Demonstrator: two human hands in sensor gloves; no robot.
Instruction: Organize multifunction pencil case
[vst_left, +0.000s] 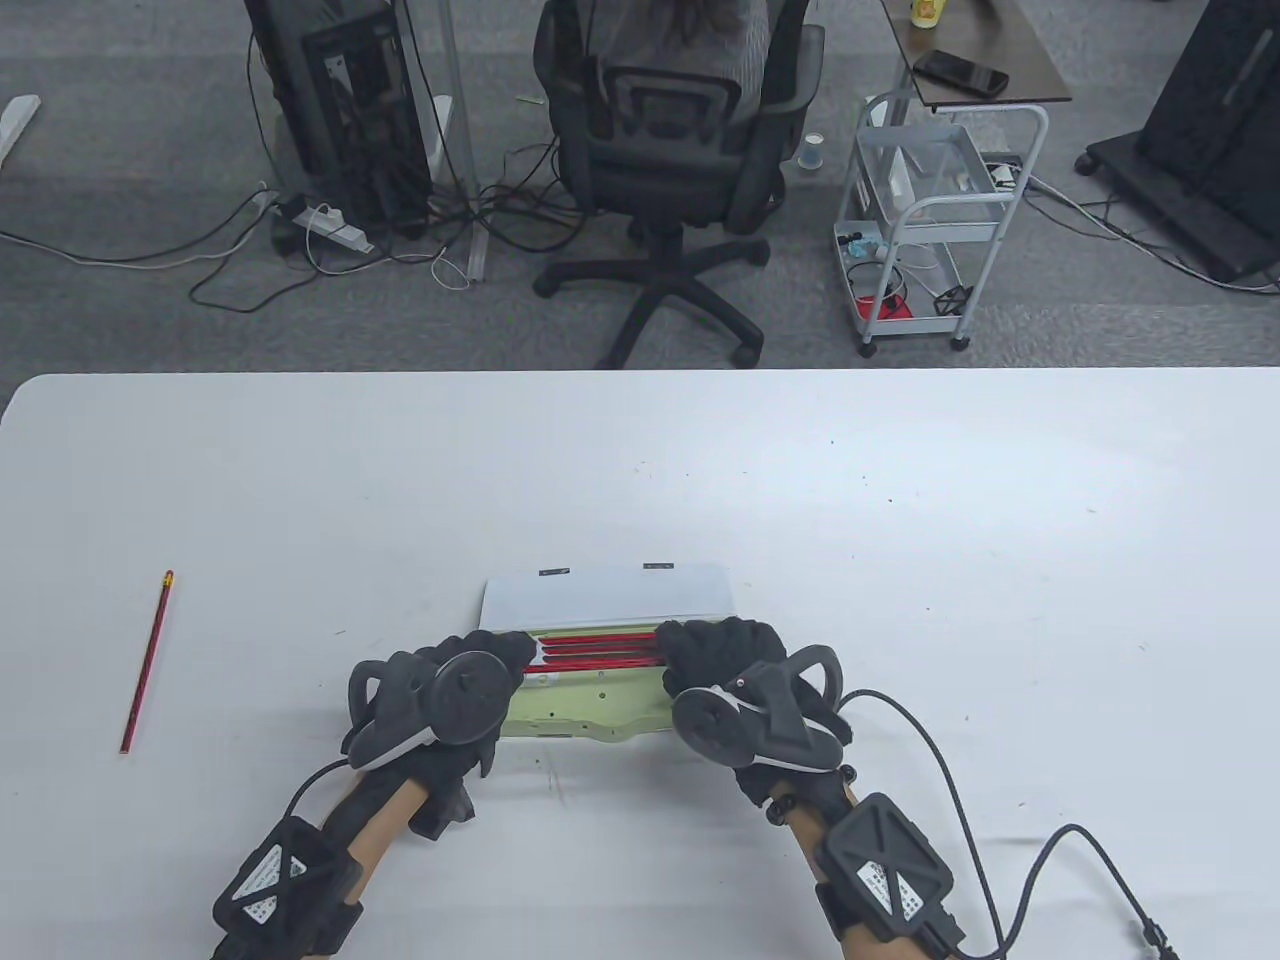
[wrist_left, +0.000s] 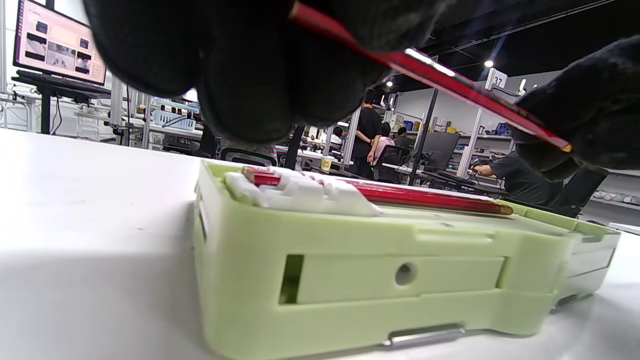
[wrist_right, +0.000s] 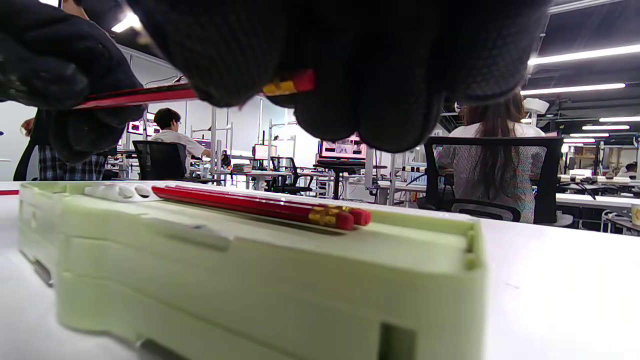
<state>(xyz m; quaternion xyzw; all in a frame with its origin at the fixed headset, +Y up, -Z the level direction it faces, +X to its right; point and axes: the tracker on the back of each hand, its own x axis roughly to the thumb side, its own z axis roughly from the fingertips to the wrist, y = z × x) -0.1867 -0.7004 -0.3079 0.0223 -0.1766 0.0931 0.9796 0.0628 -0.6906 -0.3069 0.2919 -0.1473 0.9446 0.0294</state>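
The light green pencil case (vst_left: 570, 712) lies open near the front edge, its white lid (vst_left: 610, 598) folded back. Several red pencils (vst_left: 598, 646) lie side by side in its white clip rack (wrist_left: 300, 192). My left hand (vst_left: 512, 652) and right hand (vst_left: 692, 645) hover over the two ends of the case. Between them they hold one more red pencil (wrist_left: 440, 75) just above the row. The left fingers (wrist_left: 250, 65) pinch the pointed end and the right fingers (wrist_right: 350, 60) grip the eraser end (wrist_right: 287, 85). The pencils in the case (wrist_right: 260, 206) lie apart from the held one.
A loose red pencil (vst_left: 147, 662) lies on the white table (vst_left: 900, 520) at the far left, well away from the case. Beyond the table's far edge stand an office chair (vst_left: 660, 150) and a wheeled cart (vst_left: 930, 220).
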